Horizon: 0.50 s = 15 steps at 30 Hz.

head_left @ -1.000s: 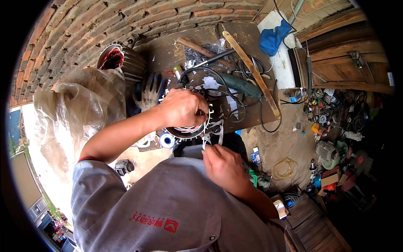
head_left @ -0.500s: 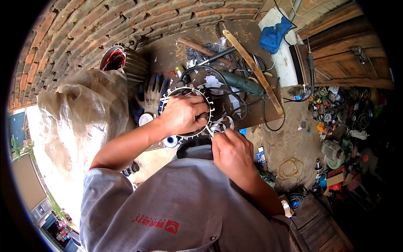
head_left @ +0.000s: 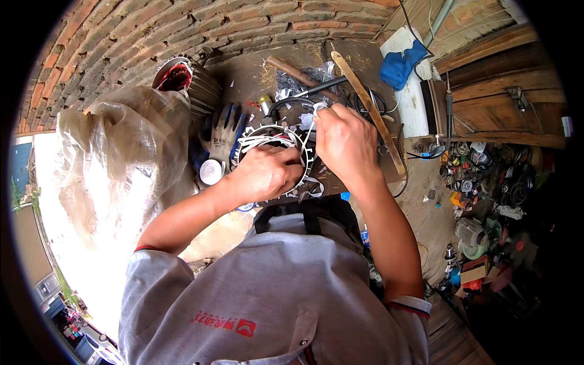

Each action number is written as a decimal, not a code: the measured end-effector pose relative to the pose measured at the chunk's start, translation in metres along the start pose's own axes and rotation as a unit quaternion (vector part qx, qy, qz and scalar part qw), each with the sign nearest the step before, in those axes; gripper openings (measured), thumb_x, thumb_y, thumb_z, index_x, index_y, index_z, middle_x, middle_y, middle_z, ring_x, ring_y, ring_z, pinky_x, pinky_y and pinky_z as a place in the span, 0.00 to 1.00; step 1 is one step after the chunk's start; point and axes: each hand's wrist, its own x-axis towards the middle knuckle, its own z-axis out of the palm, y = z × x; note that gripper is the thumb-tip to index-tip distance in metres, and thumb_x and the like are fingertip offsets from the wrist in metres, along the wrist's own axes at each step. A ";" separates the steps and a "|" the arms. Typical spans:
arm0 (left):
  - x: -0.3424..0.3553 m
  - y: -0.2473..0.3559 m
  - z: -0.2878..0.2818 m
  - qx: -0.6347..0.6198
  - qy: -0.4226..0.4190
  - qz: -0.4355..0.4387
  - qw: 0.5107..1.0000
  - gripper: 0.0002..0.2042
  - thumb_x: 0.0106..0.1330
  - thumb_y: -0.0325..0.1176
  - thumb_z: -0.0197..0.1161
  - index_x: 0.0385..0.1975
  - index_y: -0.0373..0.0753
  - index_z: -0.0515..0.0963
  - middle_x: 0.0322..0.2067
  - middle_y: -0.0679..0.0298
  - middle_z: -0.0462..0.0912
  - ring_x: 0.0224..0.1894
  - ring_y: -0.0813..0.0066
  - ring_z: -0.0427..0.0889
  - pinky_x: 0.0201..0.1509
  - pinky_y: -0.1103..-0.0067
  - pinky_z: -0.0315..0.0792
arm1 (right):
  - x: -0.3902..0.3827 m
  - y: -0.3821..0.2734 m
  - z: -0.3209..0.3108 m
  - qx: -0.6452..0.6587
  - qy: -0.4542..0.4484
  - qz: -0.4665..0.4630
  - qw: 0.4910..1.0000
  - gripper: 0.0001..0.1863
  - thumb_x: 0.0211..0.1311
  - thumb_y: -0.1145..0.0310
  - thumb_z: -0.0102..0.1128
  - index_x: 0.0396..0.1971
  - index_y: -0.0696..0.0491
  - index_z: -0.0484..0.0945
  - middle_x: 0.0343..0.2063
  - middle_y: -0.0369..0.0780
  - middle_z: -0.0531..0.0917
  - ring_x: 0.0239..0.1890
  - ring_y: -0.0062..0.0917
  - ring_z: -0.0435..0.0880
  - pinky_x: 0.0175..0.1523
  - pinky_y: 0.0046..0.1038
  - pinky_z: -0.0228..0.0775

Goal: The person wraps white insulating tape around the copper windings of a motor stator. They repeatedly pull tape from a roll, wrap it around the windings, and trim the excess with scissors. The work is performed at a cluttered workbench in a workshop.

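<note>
On the bench in front of me stands a motor stator, a ring with white insulating tabs around its rim and pale windings inside. My left hand lies over its near side, fingers curled down into the opening; the fingertips are hidden. My right hand is raised beyond the right rim, closed in a pinch on a white lacing tape. The tape runs taut from those fingers down to the ring. Loose white tape also hangs by the ring's near right side.
Left of the ring are a white tape roll, a work glove and a finned motor housing. Clear plastic sheeting drapes farther left. Behind lie a hammer and a wooden strip. Cluttered parts cover the floor at right.
My right hand has moved up and away from me, from the near right side of the ring, drawing the tape with it. My left hand stays on the ring, slightly shifted.
</note>
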 end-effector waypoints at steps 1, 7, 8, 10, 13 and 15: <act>-0.002 0.000 -0.001 -0.027 0.022 -0.008 0.999 0.07 0.53 0.29 0.67 0.33 0.43 0.82 0.40 0.66 0.81 0.38 0.64 0.83 0.38 0.70 0.78 | 0.002 0.002 0.002 0.004 -0.001 0.001 1.000 0.06 0.56 0.71 0.59 0.22 0.54 0.77 0.24 0.42 0.79 0.31 0.38 0.83 0.36 0.38 0.76; -0.020 0.015 -0.005 -0.283 0.228 -0.149 0.920 0.06 0.62 0.25 0.65 0.38 0.36 0.83 0.36 0.58 0.82 0.35 0.66 0.82 0.40 0.75 0.76 | 0.004 0.013 -0.025 0.265 -0.114 0.160 0.944 0.13 0.58 0.73 0.64 0.43 0.59 0.81 0.36 0.46 0.87 0.36 0.36 0.86 0.39 0.31 0.76; -0.022 0.021 -0.002 -0.325 0.260 -0.181 0.891 0.09 0.65 0.25 0.64 0.44 0.35 0.81 0.30 0.61 0.82 0.33 0.72 0.81 0.39 0.77 0.75 | 0.002 0.016 -0.027 0.290 -0.099 0.162 0.938 0.14 0.58 0.73 0.65 0.44 0.59 0.81 0.36 0.45 0.87 0.36 0.32 0.86 0.39 0.30 0.76; -0.022 0.046 0.002 -0.539 0.235 -0.252 0.769 0.08 0.68 0.27 0.62 0.43 0.33 0.81 0.35 0.64 0.81 0.35 0.77 0.80 0.41 0.79 0.75 | -0.004 0.019 -0.031 0.369 -0.073 0.204 0.904 0.15 0.60 0.71 0.67 0.45 0.60 0.81 0.35 0.41 0.87 0.35 0.20 0.83 0.38 0.26 0.75; -0.020 0.079 0.007 -0.650 0.153 -0.232 0.707 0.14 0.73 0.32 0.58 0.53 0.32 0.76 0.45 0.65 0.79 0.46 0.80 0.77 0.50 0.81 0.73 | -0.005 -0.006 -0.076 0.498 -0.101 0.268 0.819 0.15 0.61 0.71 0.66 0.45 0.63 0.80 0.34 0.42 0.86 0.35 0.18 0.81 0.39 0.23 0.74; -0.010 0.098 0.015 -0.661 0.172 -0.203 0.702 0.22 0.74 0.39 0.57 0.60 0.31 0.69 0.52 0.62 0.76 0.56 0.76 0.73 0.59 0.78 0.69 | -0.019 -0.009 -0.102 0.561 -0.084 0.243 0.787 0.15 0.63 0.70 0.65 0.44 0.65 0.79 0.33 0.43 0.85 0.35 0.20 0.81 0.42 0.23 0.73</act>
